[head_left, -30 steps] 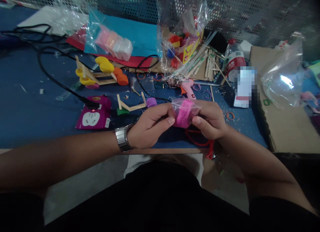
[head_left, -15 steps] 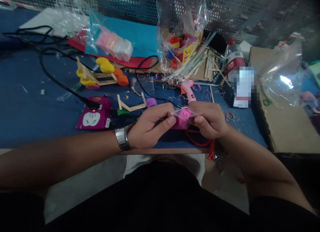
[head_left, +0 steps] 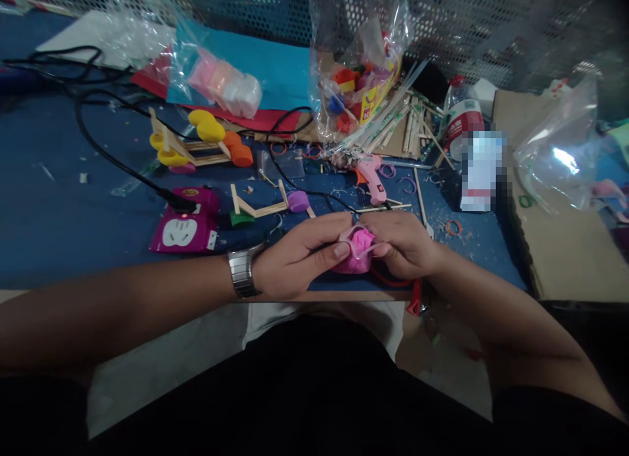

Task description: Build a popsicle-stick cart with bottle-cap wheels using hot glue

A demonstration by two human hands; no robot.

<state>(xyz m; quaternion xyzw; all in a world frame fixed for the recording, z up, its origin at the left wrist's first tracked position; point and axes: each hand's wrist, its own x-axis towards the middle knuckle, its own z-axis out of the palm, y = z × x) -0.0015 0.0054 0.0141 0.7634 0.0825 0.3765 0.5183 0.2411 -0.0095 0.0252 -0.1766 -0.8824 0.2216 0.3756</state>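
A small clear plastic bag [head_left: 350,265] with a bright pink soft lump [head_left: 362,241], perhaps modelling clay, is held between both hands near the table's front edge. My left hand [head_left: 302,256], with a metal watch on its wrist, pinches the bag's left side between thumb and fingers. On the other side my right hand [head_left: 405,243] grips the bag's rim, its fingers curled. The bag's mouth is spread and the pink lump shows in it. Just beyond the hands lies a pink glue gun [head_left: 373,181]. A red-handled tool [head_left: 415,299] rests partly beneath my right hand.
Stick frames with yellow and orange pieces [head_left: 206,145] and a smaller stick frame [head_left: 260,210] stand left of centre. A purple power socket [head_left: 184,223] has a black cable plugged in. Sticks, a bottle [head_left: 462,115], a blurred phone [head_left: 481,171] and cardboard [head_left: 565,246] lie right.
Both hands have come slightly nearer to me with the bag. Its mouth has gone from a flat, stretched line to a wider gap, showing more of the pink lump.
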